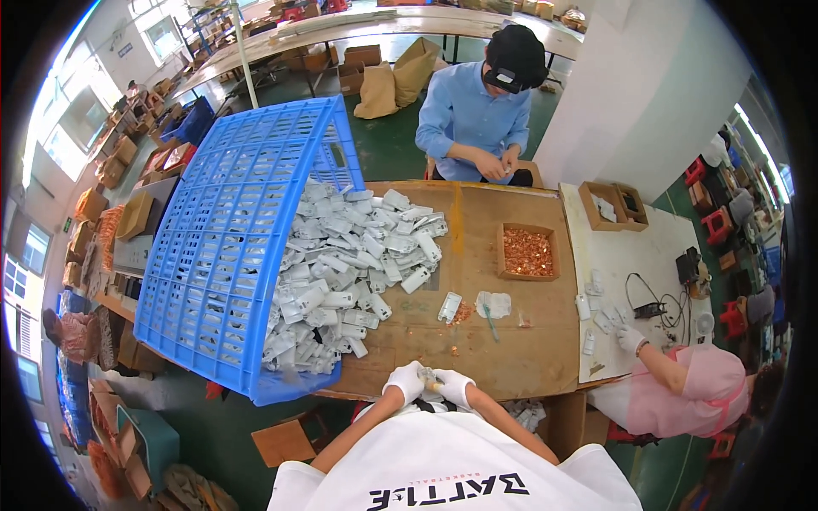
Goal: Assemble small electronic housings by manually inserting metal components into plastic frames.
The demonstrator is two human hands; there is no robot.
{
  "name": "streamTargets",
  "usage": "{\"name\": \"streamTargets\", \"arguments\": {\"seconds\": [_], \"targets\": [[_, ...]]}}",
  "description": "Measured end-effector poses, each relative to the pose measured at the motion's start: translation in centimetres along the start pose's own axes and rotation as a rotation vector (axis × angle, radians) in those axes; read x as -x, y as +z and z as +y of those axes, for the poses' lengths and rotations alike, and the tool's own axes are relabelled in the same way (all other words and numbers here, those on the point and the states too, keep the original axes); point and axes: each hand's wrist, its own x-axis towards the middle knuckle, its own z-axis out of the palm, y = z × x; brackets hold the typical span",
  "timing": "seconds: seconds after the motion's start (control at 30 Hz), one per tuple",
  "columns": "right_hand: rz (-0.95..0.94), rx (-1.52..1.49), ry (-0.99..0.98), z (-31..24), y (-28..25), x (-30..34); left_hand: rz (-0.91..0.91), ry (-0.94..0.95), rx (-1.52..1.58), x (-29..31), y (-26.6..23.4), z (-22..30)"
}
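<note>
A small part [434, 385] was pinched between left hand [406, 381] and right hand [452, 387]; white casings [362, 255] were heaped at eleven o'clock, seemingly for reach!

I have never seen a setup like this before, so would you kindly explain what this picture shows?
There is no robot, just a person whose head-worn wide-angle camera looks down, so picture left is their left. Their white-gloved left hand and right hand hold a small item, too unclear to identify, at the table's near edge. On the table, pale parts spill from a tipped blue crate; farther right, a box holds copper-coloured bits.
</note>
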Motion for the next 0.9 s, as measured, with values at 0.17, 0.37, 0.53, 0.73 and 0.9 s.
{"name": "streamTargets", "arguments": {"seconds": [0.17, 0.37, 0.53, 0.73, 0.9], "targets": [[0.032, 0.145, 0.042, -1.4, -0.1, 0.8, 0.02, 0.023, 0.038, -0.1, 0.1, -0.2], [0.058, 0.242, 0.099, -2.9, 0.5, 0.9, 0.055, -0.002, 0.011, -0.6, 1.1, -1.1], [0.119, 0.21, 0.15, -2.5, 1.3, 0.4, 0.057, 0.061, 0.088, -0.7, 1.4, -2.1], [0.462, 0.22, 0.152, -5.2, 1.3, 2.0, 0.127, 0.061, 0.3, -1.8, 1.4, -2.3], [0.393, 0.562, -0.103, -4.6, 1.4, 1.3, -0.142, -0.088, 1.149, -3.3, 2.8, -3.9]]}}
